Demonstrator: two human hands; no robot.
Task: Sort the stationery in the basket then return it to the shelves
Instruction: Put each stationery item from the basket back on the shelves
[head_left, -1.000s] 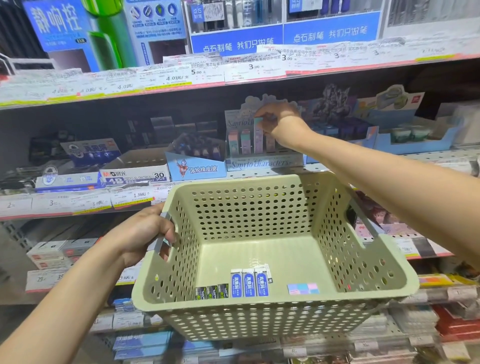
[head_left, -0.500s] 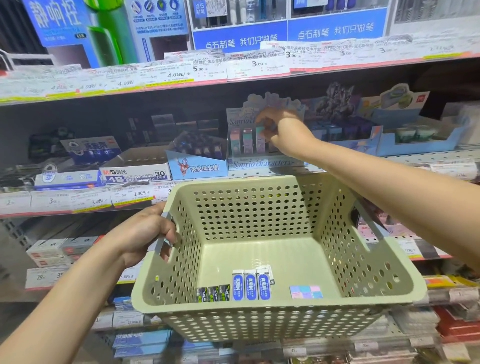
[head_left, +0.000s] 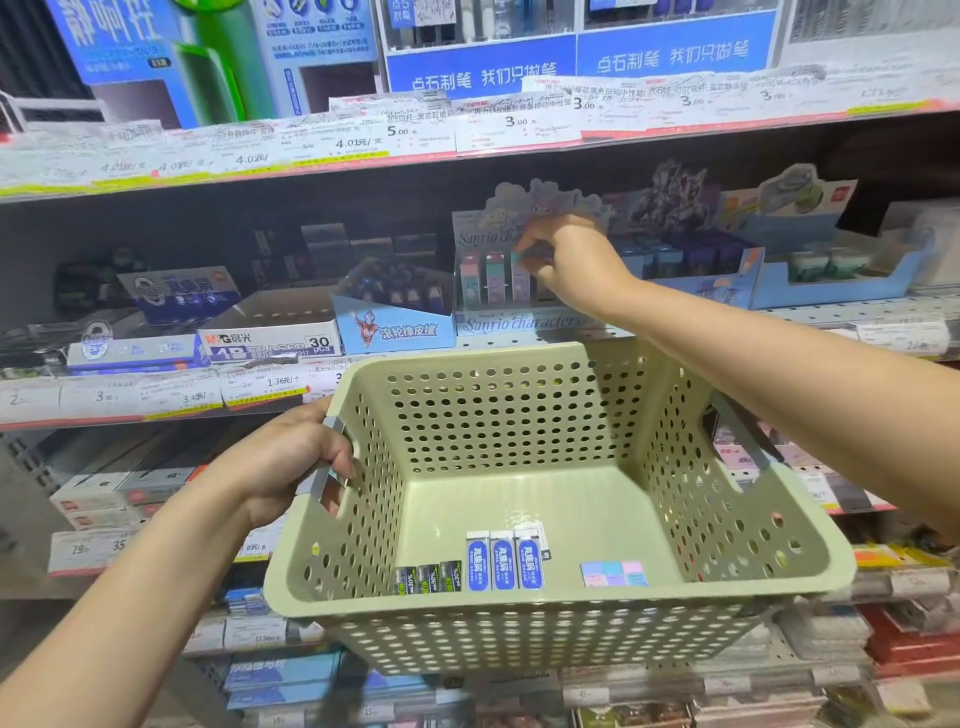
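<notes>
Shop shelving fills the view, several metal tiers stacked top to bottom. Price-tag strip (head_left: 467, 130) runs along the upper shelf edge, red and yellow trim. Blue display boards (head_left: 576, 57) far top. Middle shelf recess is dark; lower shelves near bottom hold blurred packs.

The middle shelf (head_left: 810, 317) carries a row of display boxes. The Sanrio box (head_left: 519, 325) stands centre; a blue roller-eraser box (head_left: 395, 327) touches its left side, a white eraser carton (head_left: 270, 343) farther left, blue trays (head_left: 831, 280) to its right.
</notes>
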